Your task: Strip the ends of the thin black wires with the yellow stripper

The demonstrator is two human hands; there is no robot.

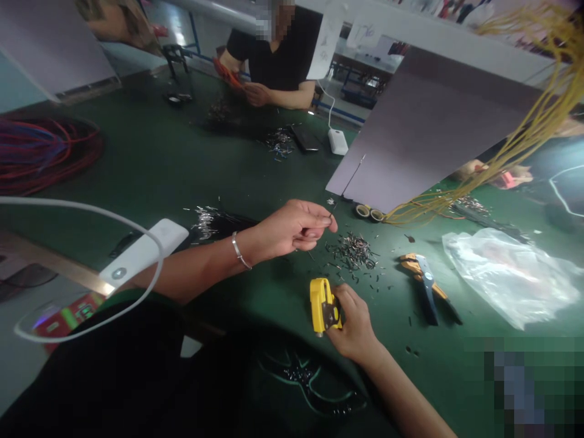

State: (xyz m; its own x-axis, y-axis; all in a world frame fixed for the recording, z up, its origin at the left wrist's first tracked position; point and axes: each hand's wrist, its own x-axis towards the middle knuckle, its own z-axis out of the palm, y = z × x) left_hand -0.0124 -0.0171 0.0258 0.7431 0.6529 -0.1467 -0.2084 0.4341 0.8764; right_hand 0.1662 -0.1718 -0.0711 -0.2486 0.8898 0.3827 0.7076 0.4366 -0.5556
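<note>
My left hand (303, 228), with a silver bracelet at the wrist, pinches a thin black wire (351, 178) between thumb and fingertips. The wire slants up and away to a pale tip. Closer to my body, my right hand (353, 322) is wrapped round a yellow wire stripper (319, 304), its head pointing up and left, apart from the wire. Between and beyond the hands lies a scattered heap of short black wire offcuts (356, 250). A bundle of black wires (207, 222) with silvery ends lies behind my left forearm.
Right of the heap lie orange-and-black pliers (426, 283) and a clear plastic bag (511, 274). Two tape rolls (369, 212) sit by a grey partition (410, 128), near hanging yellow wires (515, 155). A white power bank (150, 252) with a cable is at left. Across the table, a person (278, 67) handles orange wires.
</note>
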